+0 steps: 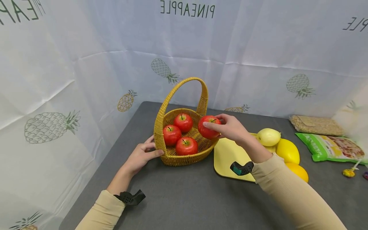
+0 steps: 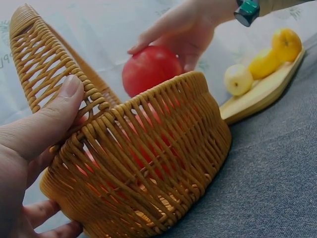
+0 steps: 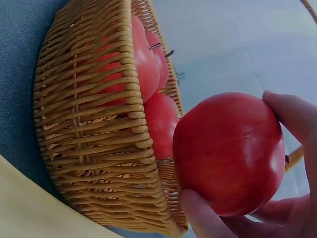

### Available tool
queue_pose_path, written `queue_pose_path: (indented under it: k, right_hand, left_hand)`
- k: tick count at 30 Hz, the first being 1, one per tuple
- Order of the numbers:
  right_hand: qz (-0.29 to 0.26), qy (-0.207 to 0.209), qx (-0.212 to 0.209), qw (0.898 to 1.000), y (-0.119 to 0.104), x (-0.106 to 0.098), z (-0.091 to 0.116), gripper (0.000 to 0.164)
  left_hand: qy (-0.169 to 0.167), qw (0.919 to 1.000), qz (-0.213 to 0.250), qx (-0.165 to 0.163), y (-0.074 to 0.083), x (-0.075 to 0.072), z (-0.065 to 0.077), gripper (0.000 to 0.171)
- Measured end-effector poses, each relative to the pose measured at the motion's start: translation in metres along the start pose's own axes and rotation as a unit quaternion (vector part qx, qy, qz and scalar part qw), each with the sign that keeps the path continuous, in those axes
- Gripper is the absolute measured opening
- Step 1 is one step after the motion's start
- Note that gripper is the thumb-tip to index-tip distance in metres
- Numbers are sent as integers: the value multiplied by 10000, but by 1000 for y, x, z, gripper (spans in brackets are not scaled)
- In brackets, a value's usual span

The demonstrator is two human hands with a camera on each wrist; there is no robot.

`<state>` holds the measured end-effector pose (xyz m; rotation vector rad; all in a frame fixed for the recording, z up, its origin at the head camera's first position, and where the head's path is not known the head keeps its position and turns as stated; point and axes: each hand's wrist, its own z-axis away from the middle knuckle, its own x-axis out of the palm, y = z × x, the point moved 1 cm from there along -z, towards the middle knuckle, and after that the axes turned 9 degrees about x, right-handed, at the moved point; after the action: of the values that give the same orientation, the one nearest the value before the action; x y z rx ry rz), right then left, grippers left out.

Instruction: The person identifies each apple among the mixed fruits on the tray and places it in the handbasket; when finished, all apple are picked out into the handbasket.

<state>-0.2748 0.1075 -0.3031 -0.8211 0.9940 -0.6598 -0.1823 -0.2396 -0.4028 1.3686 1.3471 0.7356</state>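
A wicker basket (image 1: 187,159) with a tall arched handle stands on the dark table, holding three red apples (image 1: 187,146). My left hand (image 1: 141,156) grips its left side where the handle meets the rim; in the left wrist view the thumb (image 2: 72,89) lies over the weave and other fingers are lower on the outside. Over the basket's right rim, my right hand (image 1: 231,127) holds another red apple (image 1: 207,127) between thumb and fingers. The right wrist view shows that apple (image 3: 228,153) up close, beside the rim, with other apples inside the basket.
Right of the basket lies a pale yellow tray (image 1: 230,159), partly under my right forearm. A pale yellow fruit (image 1: 268,137), a yellow fruit (image 1: 288,151) and an orange fruit (image 1: 299,172) are at its right. Farther right are a green package (image 1: 330,148), a grain bag (image 1: 316,125) and a lollipop (image 1: 348,172).
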Motion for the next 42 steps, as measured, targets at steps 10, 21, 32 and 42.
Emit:
queue_pose_path:
  k: [10,21,32,42]
  right_hand:
    - [423,-359,212,9982,-6,5,-14,79]
    - [1005,-580,230,9930,-13,14,-28,83]
    - [1737,-556,266,9829,-21,20,-37,78]
    - [2112,-768,426,9735,-20,26,-48,61]
  left_hand:
    - [-18,10000,78,-59,3,0,1,28]
    - [32,10000,-8,-75,3,-1,3,25]
    - [10,10000,73,1,3,1,1,24]
    - [25,10000,28,-43,4,2,1,24]
